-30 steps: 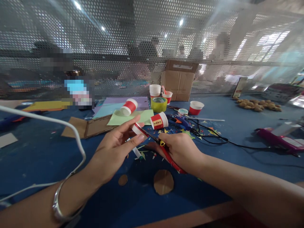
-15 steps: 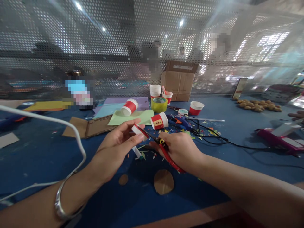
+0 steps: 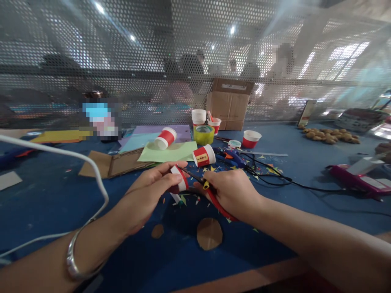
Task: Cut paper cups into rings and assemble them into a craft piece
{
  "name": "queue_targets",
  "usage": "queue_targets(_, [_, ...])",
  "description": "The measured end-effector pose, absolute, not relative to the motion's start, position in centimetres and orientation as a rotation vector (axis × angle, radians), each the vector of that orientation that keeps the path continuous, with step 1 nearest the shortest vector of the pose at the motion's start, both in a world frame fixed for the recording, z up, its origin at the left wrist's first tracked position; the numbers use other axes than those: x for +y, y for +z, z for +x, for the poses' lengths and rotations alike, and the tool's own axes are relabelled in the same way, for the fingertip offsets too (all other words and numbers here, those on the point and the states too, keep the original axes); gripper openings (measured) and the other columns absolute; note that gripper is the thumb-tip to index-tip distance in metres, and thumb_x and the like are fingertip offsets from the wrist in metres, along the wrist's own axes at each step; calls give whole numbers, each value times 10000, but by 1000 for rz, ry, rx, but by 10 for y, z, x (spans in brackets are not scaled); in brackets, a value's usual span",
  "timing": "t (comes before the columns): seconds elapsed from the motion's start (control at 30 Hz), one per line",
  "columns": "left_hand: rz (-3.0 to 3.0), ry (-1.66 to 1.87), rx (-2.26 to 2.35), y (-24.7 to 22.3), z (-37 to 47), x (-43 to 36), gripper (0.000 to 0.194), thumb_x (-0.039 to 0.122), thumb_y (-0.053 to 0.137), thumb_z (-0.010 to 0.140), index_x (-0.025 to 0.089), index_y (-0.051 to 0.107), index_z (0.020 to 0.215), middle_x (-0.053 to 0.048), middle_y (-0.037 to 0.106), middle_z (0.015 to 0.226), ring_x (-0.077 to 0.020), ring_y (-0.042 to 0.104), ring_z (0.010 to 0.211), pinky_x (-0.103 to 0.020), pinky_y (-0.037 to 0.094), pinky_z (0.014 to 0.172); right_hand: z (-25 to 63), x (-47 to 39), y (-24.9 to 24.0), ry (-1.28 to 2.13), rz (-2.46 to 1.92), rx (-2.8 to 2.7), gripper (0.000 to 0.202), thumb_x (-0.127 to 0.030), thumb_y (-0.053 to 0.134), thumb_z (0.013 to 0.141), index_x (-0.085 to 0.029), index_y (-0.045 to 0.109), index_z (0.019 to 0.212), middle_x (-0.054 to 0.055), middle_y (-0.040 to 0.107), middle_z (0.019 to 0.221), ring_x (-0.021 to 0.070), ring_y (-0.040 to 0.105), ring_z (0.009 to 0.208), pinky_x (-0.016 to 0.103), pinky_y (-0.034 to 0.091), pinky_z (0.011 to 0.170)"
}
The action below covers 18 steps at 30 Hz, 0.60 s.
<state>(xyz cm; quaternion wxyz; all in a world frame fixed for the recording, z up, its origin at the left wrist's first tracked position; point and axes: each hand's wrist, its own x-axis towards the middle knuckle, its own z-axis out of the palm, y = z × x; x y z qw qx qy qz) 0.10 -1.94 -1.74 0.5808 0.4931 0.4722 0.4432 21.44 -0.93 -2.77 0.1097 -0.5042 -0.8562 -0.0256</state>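
Left hand: thumb and fingers pinched on the cut cup, a short white piece with a red edge, held up off the surface. Grip partly closed, palm not wrapped round it. Right hand: curled firmly round the red handles of the scissors. Blades point toward the left hand and meet the cup's red edge; blade gap too small to read.

Technique (judgement): keep the blades along the red band and turn the cup into them with the left hand, rather than twisting the right wrist. Short bites should suit the curved wall; long ones may leave steps. Pinch lightly, as thin paper could crease or go oval. Chief hazard: the blade tips lie close to the left fingertips, so those are best shifted back from the cutting line before each squeeze.

Nearby: a printed cup lies on its side beyond the scissors, beside the blue glue gun. Large cardboard disc and small cardboard disc lie flat nearer the person, apart from each other.
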Motion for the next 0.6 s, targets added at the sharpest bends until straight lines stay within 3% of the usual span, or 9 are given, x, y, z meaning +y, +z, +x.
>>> queue_targets(0.17, [1190, 1004, 1113, -17, -1, -20, 403, 467, 709, 891, 225, 797, 1202, -71, 852, 995, -280, 769, 921, -357, 570, 766, 216, -9, -28, -168, -1456, -2518, 277, -381, 536, 1051, -196, 689, 912, 53, 772, 724, 187, 678, 629, 311, 190, 552])
queue_targets(0.4, [1320, 1119, 1130, -25, -2, -15, 529, 420, 840, 851, 292, 714, 1348, -46, 826, 1149, -283, 749, 1127, -401, 569, 1020, 215, -7, -28, -141, -1453, -2480, 253, -399, 562, 1025, -201, 688, 931, 37, 756, 724, 181, 664, 637, 296, 216, 555])
queue_targets(0.6, [1377, 1186, 1108, -19, -1, -16, 488, 394, 915, 788, 287, 748, 1234, -36, 821, 1223, -279, 741, 1188, -384, 582, 1061, 216, -7, -27, -146, -1426, -2474, 230, -390, 572, 1004, -199, 695, 972, 43, 758, 738, 188, 670, 647, 305, 214, 558])
